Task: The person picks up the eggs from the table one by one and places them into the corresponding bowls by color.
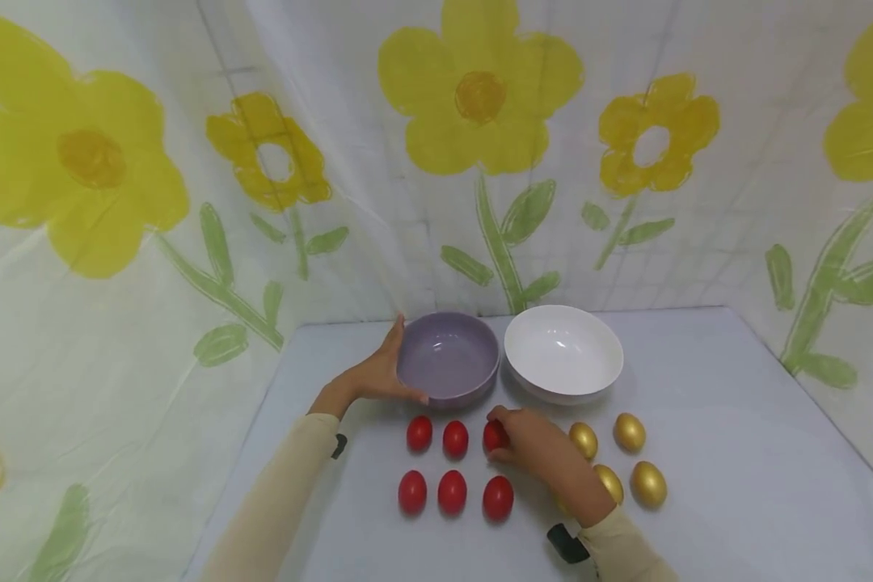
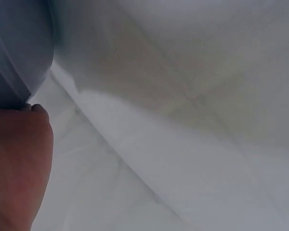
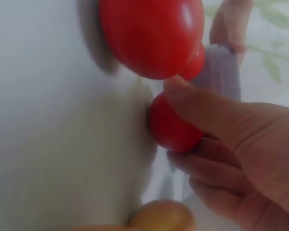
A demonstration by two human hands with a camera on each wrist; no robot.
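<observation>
A purple bowl [image 1: 447,356] stands near the table's back edge. My left hand [image 1: 380,373] holds its left side, thumb along the front and fingers toward the back. In the head view my right hand [image 1: 546,446] is at a red egg [image 1: 494,436], the rightmost of the back row. The right wrist view shows the thumb and fingers around this red egg [image 3: 173,124], which appears to touch the table. More red eggs [image 1: 452,492] lie in two short rows in front of the purple bowl. In the left wrist view, only part of the bowl [image 2: 19,48] shows.
A white bowl [image 1: 563,352] stands just right of the purple one. Several gold eggs [image 1: 649,485] lie to the right, some partly hidden by my right hand and forearm. Behind the white table [image 1: 727,420] hangs a flower-printed curtain [image 1: 378,242].
</observation>
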